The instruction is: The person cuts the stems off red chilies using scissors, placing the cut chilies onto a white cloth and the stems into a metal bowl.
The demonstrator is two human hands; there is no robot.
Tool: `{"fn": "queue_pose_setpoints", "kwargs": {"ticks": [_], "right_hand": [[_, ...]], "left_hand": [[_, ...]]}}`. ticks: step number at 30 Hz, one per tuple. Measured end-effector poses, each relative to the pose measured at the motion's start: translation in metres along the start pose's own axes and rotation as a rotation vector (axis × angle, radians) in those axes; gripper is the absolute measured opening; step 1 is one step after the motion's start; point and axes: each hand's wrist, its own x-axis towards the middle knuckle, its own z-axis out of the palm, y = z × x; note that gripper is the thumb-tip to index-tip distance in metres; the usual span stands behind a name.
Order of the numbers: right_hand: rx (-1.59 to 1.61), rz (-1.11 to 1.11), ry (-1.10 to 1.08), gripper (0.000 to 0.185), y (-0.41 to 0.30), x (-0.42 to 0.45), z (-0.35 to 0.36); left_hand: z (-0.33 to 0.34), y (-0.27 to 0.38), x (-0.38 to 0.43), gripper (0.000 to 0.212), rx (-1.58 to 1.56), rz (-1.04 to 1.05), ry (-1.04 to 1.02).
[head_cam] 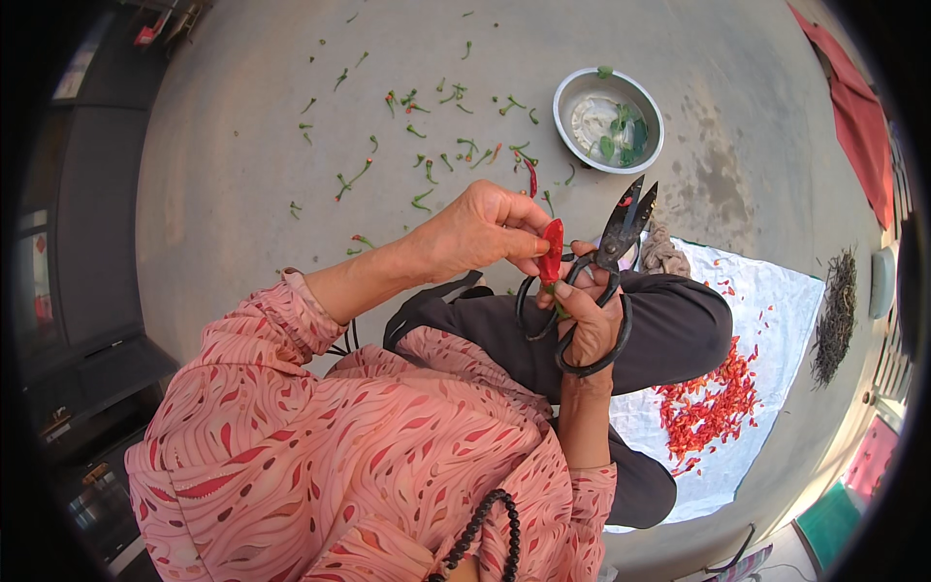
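My left hand [494,229] pinches a red chili pepper [553,251] between thumb and fingertips. The pepper hangs upright, with its green stem pointing down at the thumb of my right hand [589,320]. That hand has black iron scissors [617,244] in it, the large loop handles around the palm and fingers. Their blades are slightly parted and point away from me, with a red scrap stuck on one. Whether the right fingers also grip the stem cannot be told for sure. Both hands are above my dark-trousered leg [669,342].
Many cut green stems [422,200] and a dried red chili [531,178] lie scattered on the concrete floor [240,94]. A metal basin [560,124] holds water and green leaves. Chopped red chilies [716,400] are heaped on a white sheet [782,291] at right, near a dark twig pile [836,320].
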Motion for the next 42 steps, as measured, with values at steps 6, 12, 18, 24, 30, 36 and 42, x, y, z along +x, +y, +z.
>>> {"fn": "queue_pose_setpoints", "kwargs": {"ticks": [6,12,18,24,30,36,42], "right_hand": [[-0.015,-0.018,0.012,0.045,0.012,0.005,-0.004],[-0.021,-0.099,0.108,0.044,0.019,0.005,0.000],[-0.125,-0.266,0.155,0.042,0.027,0.011,-0.001],[-0.163,-0.257,0.172,0.041,0.017,0.015,0.001],[-0.100,-0.185,0.148,0.040,0.016,0.011,0.000],[-0.131,-0.170,0.074,0.038,0.000,-0.008,-0.003],[-0.262,-0.082,0.107,0.045,-0.055,-0.055,-0.007]], "left_hand": [[0.001,-0.016,0.004,0.020,-0.013,0.011,0.033],[0.007,-0.035,0.004,0.016,-0.041,0.005,0.170],[0.008,-0.035,0.005,0.011,-0.028,0.002,0.203],[-0.002,-0.041,0.006,0.011,0.237,0.045,0.042],[0.001,-0.042,0.005,0.012,-0.135,-0.181,0.015],[0.010,-0.019,0.016,0.011,-0.220,-0.141,0.059],[0.082,0.038,0.064,0.011,-0.151,0.044,-0.090]]}}
